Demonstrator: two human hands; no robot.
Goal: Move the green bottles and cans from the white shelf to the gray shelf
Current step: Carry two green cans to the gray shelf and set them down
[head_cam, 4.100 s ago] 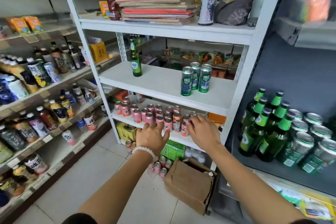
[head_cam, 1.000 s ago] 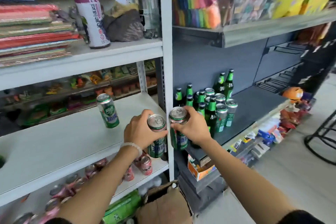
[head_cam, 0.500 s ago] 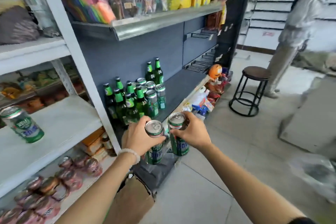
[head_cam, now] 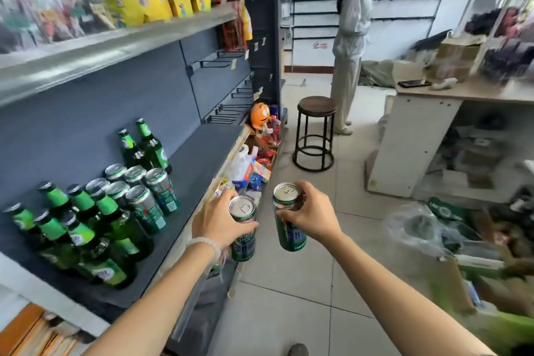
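My left hand [head_cam: 218,221] grips a tall green can [head_cam: 243,235] upright, in front of the gray shelf's front edge. My right hand [head_cam: 310,215] holds a second green can [head_cam: 289,233] upright over the floor aisle, just right of the first. On the gray shelf [head_cam: 202,159] stand several green bottles [head_cam: 95,228] at the near left, several green cans [head_cam: 144,196] behind them, and two more green bottles [head_cam: 144,147] farther back. The white shelf is out of view apart from a white post [head_cam: 34,295] at the lower left.
A round dark stool [head_cam: 316,131] stands in the aisle ahead, with a person [head_cam: 351,37] standing behind it. A white counter [head_cam: 419,136] is on the right. Bags and cardboard boxes [head_cam: 450,254] crowd the floor at the right. Small goods [head_cam: 260,153] fill the low ledge under the gray shelf.
The view has swung right from the white shelf to the gray shelf and aisle. Both hands picked up a can each and carried them rightward, past the gray shelf's stock.
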